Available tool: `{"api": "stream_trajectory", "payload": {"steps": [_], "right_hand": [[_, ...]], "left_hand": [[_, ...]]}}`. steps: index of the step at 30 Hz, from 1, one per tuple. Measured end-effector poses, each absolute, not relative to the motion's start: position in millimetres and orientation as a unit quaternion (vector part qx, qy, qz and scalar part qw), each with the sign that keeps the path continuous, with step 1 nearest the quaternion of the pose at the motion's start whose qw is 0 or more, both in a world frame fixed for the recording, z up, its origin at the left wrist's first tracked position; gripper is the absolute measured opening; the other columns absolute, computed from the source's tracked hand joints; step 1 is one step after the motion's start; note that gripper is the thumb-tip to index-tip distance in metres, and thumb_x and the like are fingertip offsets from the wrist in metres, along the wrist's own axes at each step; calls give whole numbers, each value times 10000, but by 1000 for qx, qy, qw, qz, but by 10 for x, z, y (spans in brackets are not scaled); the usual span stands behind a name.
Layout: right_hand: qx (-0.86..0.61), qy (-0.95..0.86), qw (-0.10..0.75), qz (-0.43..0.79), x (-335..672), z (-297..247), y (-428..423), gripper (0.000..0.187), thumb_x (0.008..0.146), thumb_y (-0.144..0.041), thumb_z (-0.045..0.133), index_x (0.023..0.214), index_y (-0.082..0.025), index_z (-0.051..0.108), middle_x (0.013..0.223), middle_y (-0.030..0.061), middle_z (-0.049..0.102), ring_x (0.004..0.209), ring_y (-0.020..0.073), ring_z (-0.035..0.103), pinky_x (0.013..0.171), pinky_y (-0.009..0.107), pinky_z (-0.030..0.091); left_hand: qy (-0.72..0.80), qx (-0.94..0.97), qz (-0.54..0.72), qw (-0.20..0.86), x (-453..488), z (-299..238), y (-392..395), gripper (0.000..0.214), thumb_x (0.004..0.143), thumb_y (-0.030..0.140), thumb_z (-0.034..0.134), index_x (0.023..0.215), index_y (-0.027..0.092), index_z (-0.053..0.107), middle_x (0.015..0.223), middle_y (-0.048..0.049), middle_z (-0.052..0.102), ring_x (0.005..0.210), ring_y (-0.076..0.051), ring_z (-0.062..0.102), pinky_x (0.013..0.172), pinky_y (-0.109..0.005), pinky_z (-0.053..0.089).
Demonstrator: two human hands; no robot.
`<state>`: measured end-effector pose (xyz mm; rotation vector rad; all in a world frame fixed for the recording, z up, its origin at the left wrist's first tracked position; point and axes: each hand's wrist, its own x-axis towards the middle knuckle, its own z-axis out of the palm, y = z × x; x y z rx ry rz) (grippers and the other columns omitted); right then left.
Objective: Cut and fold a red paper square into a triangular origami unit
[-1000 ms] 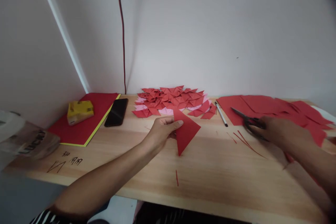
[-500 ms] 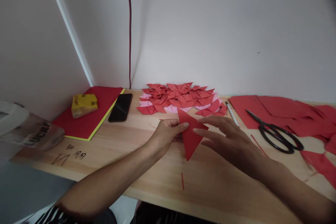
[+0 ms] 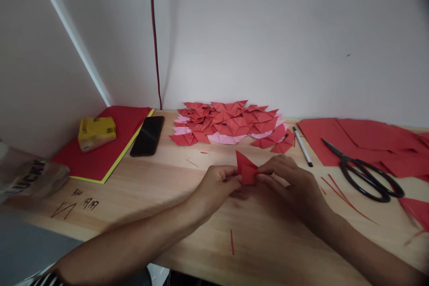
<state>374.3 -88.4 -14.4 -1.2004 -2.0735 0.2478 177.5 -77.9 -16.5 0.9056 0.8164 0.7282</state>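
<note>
A small red paper piece is held between both hands just above the wooden table. My left hand pinches its left edge with closed fingers. My right hand grips its right side, fingers curled. Part of the paper is hidden behind the fingers. A heap of folded red and pink paper shapes lies behind the hands near the wall.
Black scissors rest on red paper sheets at the right, a pen beside them. A black phone, a red sheet stack with a yellow packet, and a plastic bag sit left. Thin red strips litter the table.
My right hand left the scissors at the right and came to the red paper. The paper, a larger flat triangle before, now looks smaller and is held by both hands.
</note>
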Motion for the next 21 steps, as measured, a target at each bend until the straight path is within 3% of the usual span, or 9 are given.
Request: {"api": "stream_trajectory", "payload": {"steps": [8, 14, 21], "right_hand": [[-533, -755, 333, 189, 3702, -121, -911, 182, 901, -265, 514, 729, -217, 547, 696, 3, 597, 628, 135, 549, 576, 258, 432], [-506, -760, 347, 214, 3717, -130, -899, 167, 903, -251, 513, 746, -214, 555, 916, 48, 622, 822, 153, 593, 696, 264, 467], [-511, -751, 340, 242, 3702, -106, -907, 179, 888, -226, 512, 710, -211, 517, 789, 15, 608, 678, 128, 550, 606, 253, 430]], "left_hand": [[371, 433, 325, 755, 1797, -137, -814, 322, 758, 399, 696, 946, 142, 748, 945, -107, 727, 835, -195, 685, 773, -301, 538], [371, 442, 329, 748, 1807, -133, -816, 259, 755, 338, 670, 913, 152, 758, 919, -85, 729, 814, -173, 676, 749, -282, 541], [390, 467, 308, 731, 1823, -131, -812, 246, 778, 262, 581, 920, 155, 751, 906, -76, 722, 796, -162, 662, 750, -281, 531]]}}
